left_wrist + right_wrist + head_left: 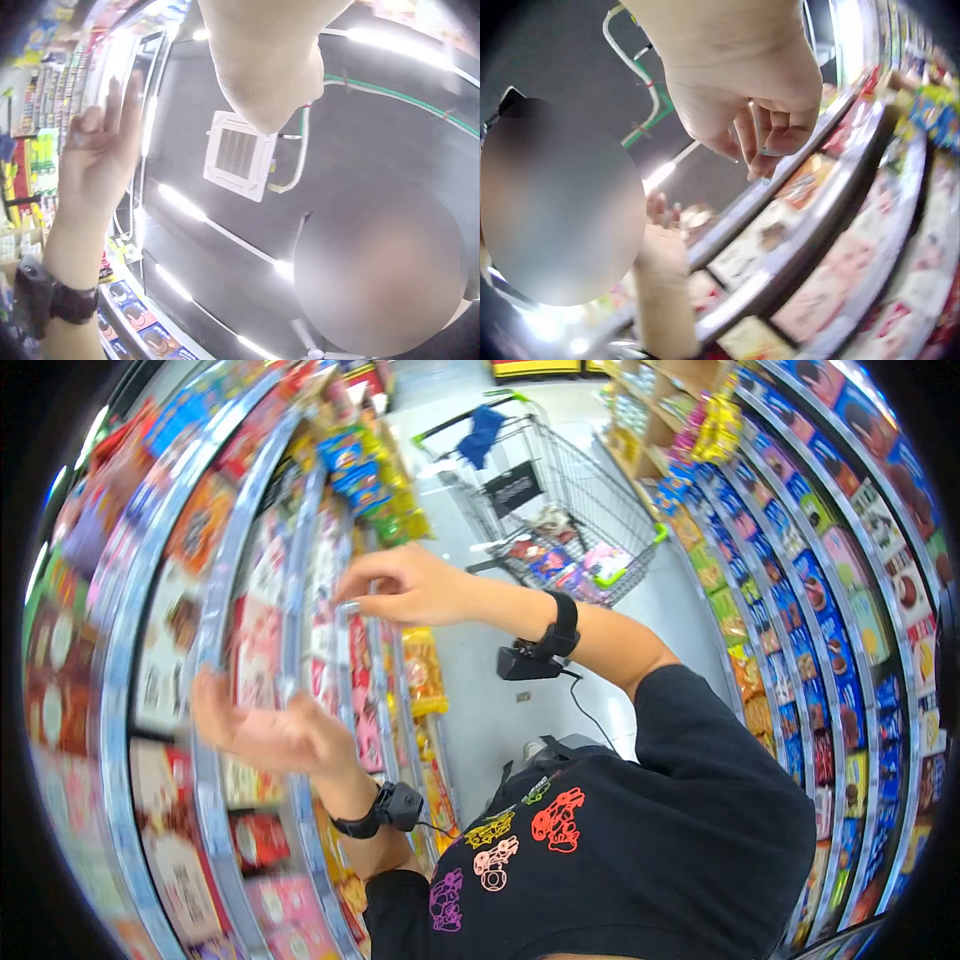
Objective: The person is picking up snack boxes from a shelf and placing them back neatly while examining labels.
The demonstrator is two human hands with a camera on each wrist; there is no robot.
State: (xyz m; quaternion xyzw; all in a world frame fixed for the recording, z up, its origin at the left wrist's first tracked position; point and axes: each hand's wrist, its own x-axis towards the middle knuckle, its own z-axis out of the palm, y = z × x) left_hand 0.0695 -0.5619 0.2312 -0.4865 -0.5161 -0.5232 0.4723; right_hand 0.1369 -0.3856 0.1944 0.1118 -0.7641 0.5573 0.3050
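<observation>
The left hand (272,732), blurred, is held palm up before the shelves with its fingers loosely spread and nothing in it. Higher in the head view the right hand (402,585) hangs in the air, fingers loosely bent, also holding nothing. In the right wrist view the right hand (750,105) shows relaxed, curled fingers in front of shelf packets, with the left hand (664,244) at lower left. The left wrist view shows only the heel of the left hand (262,67), its fingers hidden, and the right hand (97,154) raised at the left. The hands are apart.
A shopping cart (600,470) with several packets inside stands in the aisle beyond the right arm. Shelves of packaged snacks (182,880) line the near side, and more packed shelves (815,580) run along the other side. Yellow bags (424,670) hang beside the right forearm.
</observation>
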